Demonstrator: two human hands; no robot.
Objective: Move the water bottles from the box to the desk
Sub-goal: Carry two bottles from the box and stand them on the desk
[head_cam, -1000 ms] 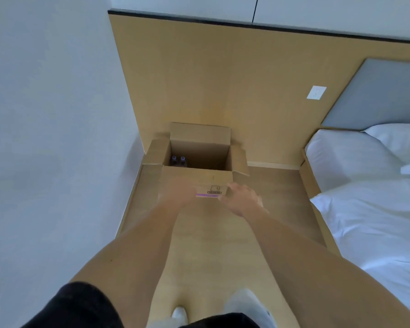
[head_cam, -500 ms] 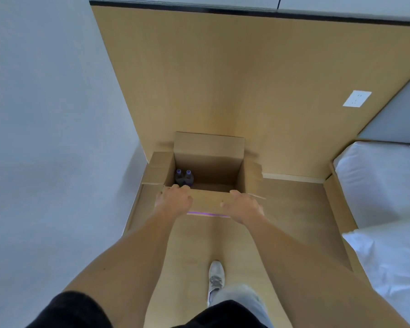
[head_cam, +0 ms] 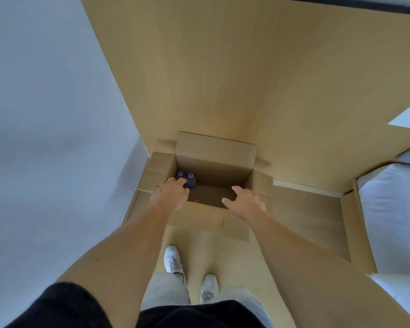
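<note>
An open cardboard box [head_cam: 217,151] stands on the wooden floor against the wood-panelled wall. Two dark water bottles [head_cam: 190,180] with purple caps stand side by side in its back left corner. My left hand [head_cam: 169,194] reaches over the box's front left edge, fingers extended just in front of the bottles, partly covering the left one. My right hand [head_cam: 243,201] hovers over the front right part of the opening with fingers spread and holds nothing. No desk is in view.
A grey wall [head_cam: 45,138] runs close on the left. A bed with white bedding [head_cam: 393,216] and a wooden frame stands at the right. A white socket plate [head_cam: 406,117] sits on the panelled wall. My feet in white shoes [head_cam: 174,259] stand just before the box.
I have stepped closer and the view has tipped down. Both hands moved from the box's front flap forward over the opening, the left one reaching the bottles.
</note>
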